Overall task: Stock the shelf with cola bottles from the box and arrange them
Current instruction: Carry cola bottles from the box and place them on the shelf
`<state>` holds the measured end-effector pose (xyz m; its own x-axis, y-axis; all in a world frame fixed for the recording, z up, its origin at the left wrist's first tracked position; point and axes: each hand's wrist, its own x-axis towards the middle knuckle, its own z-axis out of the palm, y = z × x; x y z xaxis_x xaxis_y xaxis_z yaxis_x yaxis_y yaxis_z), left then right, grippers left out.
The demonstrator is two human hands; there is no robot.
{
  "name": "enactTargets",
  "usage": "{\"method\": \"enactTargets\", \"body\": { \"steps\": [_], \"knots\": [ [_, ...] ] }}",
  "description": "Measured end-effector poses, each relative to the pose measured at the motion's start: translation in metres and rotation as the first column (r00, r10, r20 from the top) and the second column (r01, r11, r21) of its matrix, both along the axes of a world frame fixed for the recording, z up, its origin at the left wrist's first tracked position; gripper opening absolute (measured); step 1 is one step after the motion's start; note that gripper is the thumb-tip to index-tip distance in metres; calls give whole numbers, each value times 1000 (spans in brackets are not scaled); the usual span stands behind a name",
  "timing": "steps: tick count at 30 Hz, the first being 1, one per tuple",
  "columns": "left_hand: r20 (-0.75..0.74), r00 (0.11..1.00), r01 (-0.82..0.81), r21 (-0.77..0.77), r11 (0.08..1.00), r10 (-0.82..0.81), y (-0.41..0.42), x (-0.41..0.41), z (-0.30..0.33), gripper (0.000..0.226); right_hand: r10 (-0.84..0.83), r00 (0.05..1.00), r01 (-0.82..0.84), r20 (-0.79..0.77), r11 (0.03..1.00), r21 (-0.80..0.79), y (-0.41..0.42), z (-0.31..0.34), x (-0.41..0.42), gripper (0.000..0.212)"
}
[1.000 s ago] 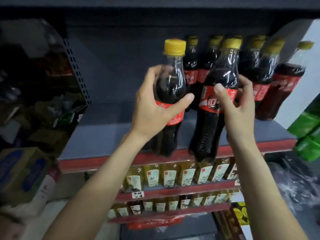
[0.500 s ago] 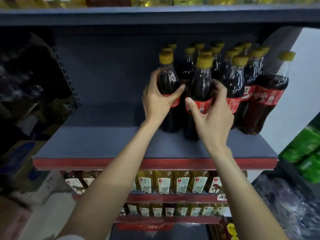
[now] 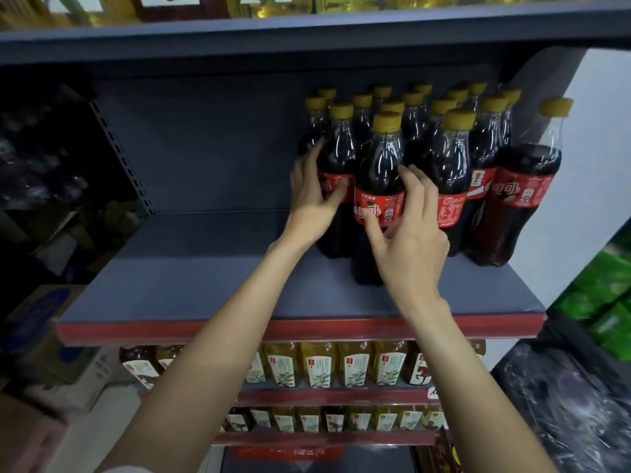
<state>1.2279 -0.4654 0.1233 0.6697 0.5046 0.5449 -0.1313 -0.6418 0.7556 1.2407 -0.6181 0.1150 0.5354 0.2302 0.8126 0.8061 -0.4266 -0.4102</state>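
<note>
Both hands are up on the gray shelf (image 3: 205,288) in the middle of the frame. The left hand (image 3: 312,196) wraps its fingers and thumb around a cola bottle (image 3: 336,165), just left of the center. The right hand (image 3: 404,227) pinches the front bottle (image 3: 379,186) at its red label, thumb on one side and fingers on the other. Both bottles stand on the shelf, touching the big group of cola bottles (image 3: 450,158) packed in the right half of the shelf.

What could go wrong? The bottles are tall and thin, and they stand very close together. If a hand pushes too hard or too high up, one bottle may tip and knock its neighbors over like dominoes. The front bottle stands nearer to the red shelf edge (image 3: 341,327) than the others, so a pull toward the person could make it fall off. The bottle at the far right (image 3: 519,199) seems to lean a bit, so a bump from the row could topple it.

The left half of the shelf has room for more. Yellow drink bottles (image 3: 321,365) sit on the lower shelf.
</note>
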Motion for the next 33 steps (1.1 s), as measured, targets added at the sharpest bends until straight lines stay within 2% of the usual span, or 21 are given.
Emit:
{"method": "enactTargets", "body": {
  "steps": [5, 9, 12, 15, 18, 21, 25, 27, 29, 33],
  "knots": [
    [-17, 1000, 6, -22, 1000, -6, -4, -4, -2, 68, 5, 999, -6, 33, 1000, 14, -2, -2, -3, 45],
    [34, 999, -19, -61, 998, 21, -6, -24, 4, 68, 77, 987, -93, 140, 989, 111, -5, -1, -13, 31],
    [171, 975, -131, -58, 990, 140, -10, -66, 8, 47, 173, 957, -209, 232, 968, 142, 3, 1, -28, 22],
    [320, 899, -278, -110, 954, 299, -14, -132, 2, 19, 255, 934, -314, 249, 920, 234, 21, -1, -57, 16],
    [357, 834, -393, -152, 907, 421, -9, -205, -9, 15, 433, 874, -484, 222, 822, 300, 48, -7, -104, 17],
    [285, 822, -467, -156, 870, 493, 7, -285, -26, 13, 688, 720, -684, 90, 681, 261, 81, -21, -165, 16],
    [43, 843, -530, -100, 842, 536, 41, -398, -60, 12, 878, 450, -876, -162, 470, 109, 134, -55, -251, 18],
    [-83, 795, -605, -58, 794, 600, 64, -456, -85, 15, 888, 356, -924, -292, 381, 32, 165, -75, -293, 24],
    [-206, 708, -691, -7, 723, 675, 89, -516, -114, 20, 866, 303, -950, -398, 309, -50, 196, -103, -336, 31],
    [-382, 599, -785, -106, 610, 704, 142, -623, -161, 29, 770, 247, -969, -588, 191, -157, 264, -157, -413, 37]
  ]
}}
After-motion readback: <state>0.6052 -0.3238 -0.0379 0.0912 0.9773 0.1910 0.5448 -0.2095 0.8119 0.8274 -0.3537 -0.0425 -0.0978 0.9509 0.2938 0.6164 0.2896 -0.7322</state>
